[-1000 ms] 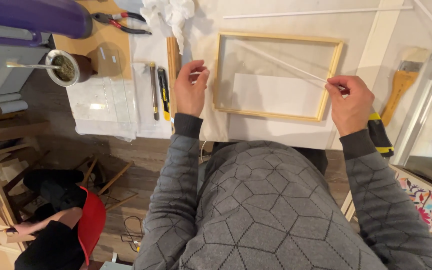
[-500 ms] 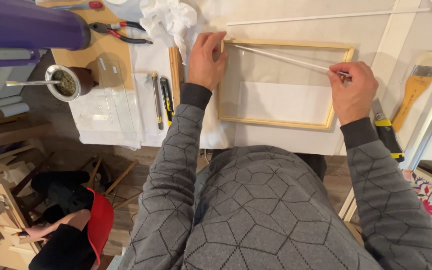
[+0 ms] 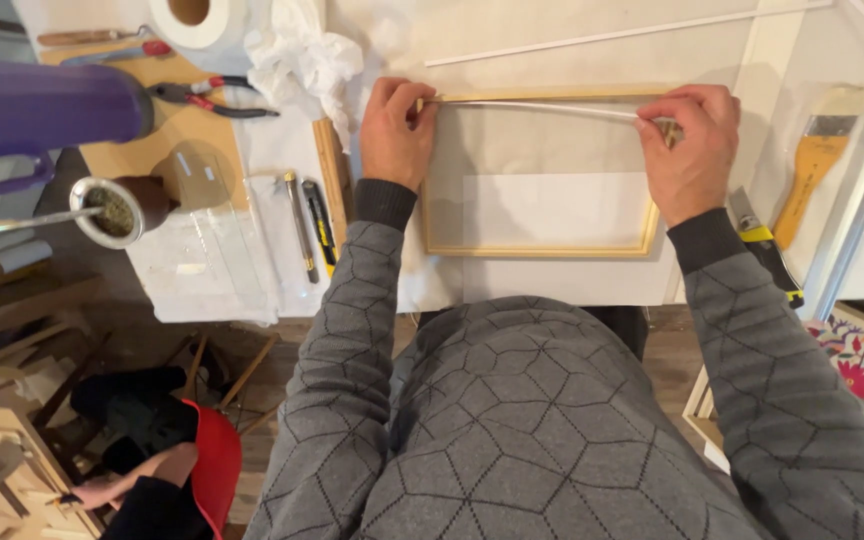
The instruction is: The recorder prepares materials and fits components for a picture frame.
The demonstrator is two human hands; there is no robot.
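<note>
A light wooden frame [image 3: 542,248] lies flat on the white table. Along its far rail runs a thin white strip [image 3: 542,106], held at both ends. My left hand [image 3: 394,130] pinches the strip's left end at the frame's far left corner. My right hand [image 3: 692,150] pinches the right end at the far right corner. The strip lies nearly parallel to the far rail, touching or just above it. Both my sleeves are grey with a hexagon pattern.
A second thin white strip [image 3: 612,35] lies further back. Left of the frame are crumpled paper [image 3: 302,55], pliers [image 3: 207,98], a utility knife [image 3: 320,225], a tape roll [image 3: 197,18], a gourd cup [image 3: 117,208] and a purple flask [image 3: 42,110]. A paintbrush [image 3: 817,160] lies right.
Both hands moved away from me across the frame. The white strip went from slanting diagonally over the frame to lying along its far rail.
</note>
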